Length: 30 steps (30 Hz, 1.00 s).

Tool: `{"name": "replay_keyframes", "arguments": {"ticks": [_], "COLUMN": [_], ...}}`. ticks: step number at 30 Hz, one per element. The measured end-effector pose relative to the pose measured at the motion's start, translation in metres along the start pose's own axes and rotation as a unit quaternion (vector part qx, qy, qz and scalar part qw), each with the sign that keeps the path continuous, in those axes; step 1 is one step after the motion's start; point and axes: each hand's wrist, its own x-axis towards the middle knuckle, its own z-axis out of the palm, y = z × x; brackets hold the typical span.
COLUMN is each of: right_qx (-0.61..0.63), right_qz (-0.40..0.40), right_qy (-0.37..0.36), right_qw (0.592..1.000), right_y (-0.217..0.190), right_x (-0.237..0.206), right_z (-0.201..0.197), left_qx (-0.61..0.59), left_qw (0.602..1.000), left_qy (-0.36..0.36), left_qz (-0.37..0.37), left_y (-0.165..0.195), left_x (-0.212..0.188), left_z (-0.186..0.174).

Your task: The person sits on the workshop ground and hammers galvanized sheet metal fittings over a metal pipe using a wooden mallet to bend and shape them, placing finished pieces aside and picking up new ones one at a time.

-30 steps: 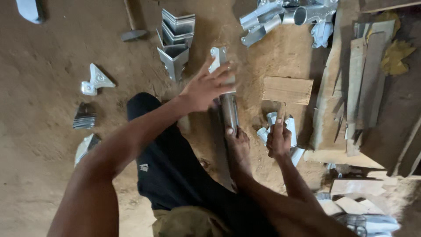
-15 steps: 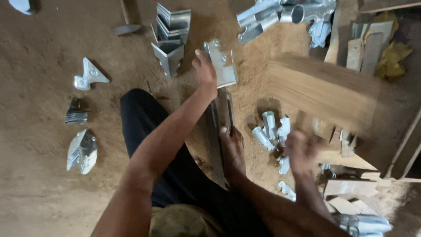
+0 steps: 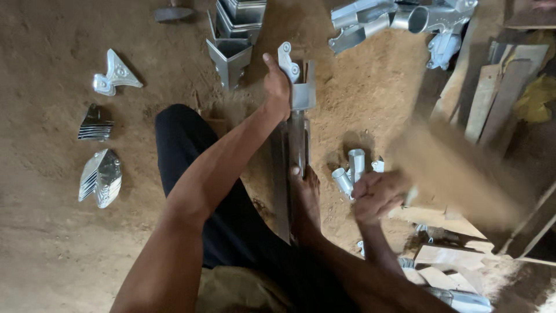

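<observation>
Item: my left hand (image 3: pixel 277 87) clamps the metal bracket (image 3: pixel 298 81); my right hand (image 3: pixel 379 194), fisted, grips a blurred wooden block (image 3: pixel 457 174).

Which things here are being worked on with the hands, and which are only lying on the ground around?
In hand:
- metal bracket, in the grip of the left hand
- long metal bar, under the foot
- wooden block, blurred, held by the right hand

Lying about:
- short metal tubes
- stacked angle brackets
- triangular plates
- wood scraps

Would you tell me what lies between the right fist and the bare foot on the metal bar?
In the head view, short metal tubes stand on the dirt between right hand and foot.
</observation>
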Motion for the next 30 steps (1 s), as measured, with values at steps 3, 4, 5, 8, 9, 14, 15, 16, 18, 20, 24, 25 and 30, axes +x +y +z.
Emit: {"name": "replay_keyframes", "arguments": {"ticks": [3, 4, 5, 8, 9, 14, 15, 16, 18, 20, 24, 25, 30], "right_qx": [-0.254, -0.294, -0.255, -0.001, 0.024, -0.013, 0.108, 0.184, 0.109, -0.043, -0.329, -0.361, -0.388], "right_qz": [0.119, 0.182, 0.210, 0.095, 0.066, 0.265, 0.261, 0.245, 0.103, 0.157, 0.254, 0.234, 0.231], "right_qy": [0.026, 0.053, 0.082, 0.057, 0.039, 0.126, 0.147, 0.165, 0.050, 0.106, 0.194, 0.164, 0.130], "right_qw": [0.959, 0.937, 0.940, 0.994, 0.997, 0.956, 0.948, 0.937, 0.987, 0.981, 0.889, 0.888, 0.883], "right_y": [0.002, 0.000, 0.002, 0.004, 0.007, 0.018, 0.019, 0.020, 0.019, 0.018, 0.017, 0.016, -0.006], "right_x": [0.012, 0.016, 0.020, 0.028, 0.030, 0.034, 0.035, 0.038, 0.045, 0.054, 0.063, 0.062, 0.047], "right_z": [0.031, 0.038, 0.043, 0.047, 0.047, 0.045, 0.048, 0.052, 0.062, 0.073, 0.090, 0.092, 0.105], "left_qx": [-0.053, -0.073, -0.091, -0.112, -0.122, -0.143, -0.142, -0.144, -0.146, -0.143, -0.157, -0.145, -0.065], "left_qw": [0.997, 0.995, 0.991, 0.980, 0.974, 0.923, 0.928, 0.934, 0.936, 0.930, 0.917, 0.912, 0.918], "left_qy": [-0.040, -0.065, -0.089, -0.160, -0.187, -0.350, -0.333, -0.316, -0.306, -0.326, -0.362, -0.376, -0.389], "left_qz": [-0.041, -0.037, -0.035, -0.026, -0.042, -0.079, -0.085, -0.088, -0.091, -0.087, -0.065, -0.076, 0.035], "left_y": [-0.005, -0.006, -0.007, -0.010, -0.009, -0.008, -0.007, -0.005, -0.003, -0.002, -0.003, -0.004, 0.000], "left_x": [0.014, 0.018, 0.020, 0.022, 0.022, 0.021, 0.020, 0.020, 0.019, 0.016, 0.006, 0.003, -0.008], "left_z": [-0.001, -0.001, -0.002, -0.007, -0.008, -0.011, -0.010, -0.009, -0.006, -0.005, -0.014, -0.019, -0.050]}}
